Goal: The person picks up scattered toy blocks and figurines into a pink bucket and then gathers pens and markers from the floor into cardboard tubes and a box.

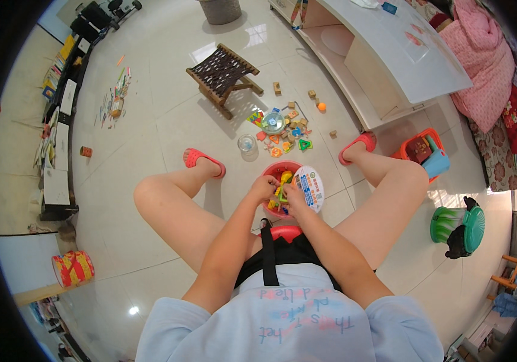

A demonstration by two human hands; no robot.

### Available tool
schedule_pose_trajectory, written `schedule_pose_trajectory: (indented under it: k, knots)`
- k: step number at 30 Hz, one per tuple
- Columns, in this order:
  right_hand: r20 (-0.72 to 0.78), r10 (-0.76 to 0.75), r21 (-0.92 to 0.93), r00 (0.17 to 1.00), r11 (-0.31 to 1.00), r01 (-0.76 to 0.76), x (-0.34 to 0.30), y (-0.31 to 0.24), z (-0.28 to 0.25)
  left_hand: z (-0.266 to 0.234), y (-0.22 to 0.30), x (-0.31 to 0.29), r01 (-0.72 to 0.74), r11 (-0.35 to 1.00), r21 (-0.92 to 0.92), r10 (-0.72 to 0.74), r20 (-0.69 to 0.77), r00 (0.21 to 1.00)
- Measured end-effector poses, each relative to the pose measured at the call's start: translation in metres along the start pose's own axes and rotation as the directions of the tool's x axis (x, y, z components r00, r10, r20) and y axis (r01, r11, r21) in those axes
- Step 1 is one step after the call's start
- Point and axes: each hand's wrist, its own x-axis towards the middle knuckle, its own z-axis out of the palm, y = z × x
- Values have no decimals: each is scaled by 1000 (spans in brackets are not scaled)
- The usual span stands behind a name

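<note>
Between my knees stands a red bucket holding several small yellow, green, blue and red plastic toy pieces. My left hand reaches over its left side, fingers curled inward. From the right, my right hand bends in with its fingers closed. A yellow-green toy piece shows between the two hands. Which fingers grip it, and whether anything else is in them, is too small to tell. A white round printed lid rests at the bucket's right side, next to my right hand.
Beyond the bucket lie a clear round container, a glass jar, wooden blocks and an orange ball. A folding stool stands behind them. Pens are scattered left; an orange basket and green bin stand right.
</note>
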Motion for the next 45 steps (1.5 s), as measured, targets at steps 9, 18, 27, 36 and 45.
schedule_pose_trajectory:
  k: [9, 18, 27, 36, 45]
  knots:
    - [-79, -89, -47, 993, 995, 86, 29, 3, -35, 46, -20, 23, 206, 849, -487, -259, -44, 965]
    - [-189, -425, -559, 885, 787, 259, 41, 11, -27, 40, -27, 41, 257, 954, -155, -288, -230, 930]
    - [35, -778, -709, 628, 423, 564, 58, -64, 36, 14, -25, 57, 162, 976, -143, -216, -630, 746]
    - [-103, -571, -727, 814, 602, 330, 185, -106, 58, -13, -32, 120, 218, 976, 11, -149, -699, 700]
    - [-118, 456, 312, 882, 861, -403, 264, -112, 78, -71, -43, 165, 138, 922, 362, 139, -640, 756]
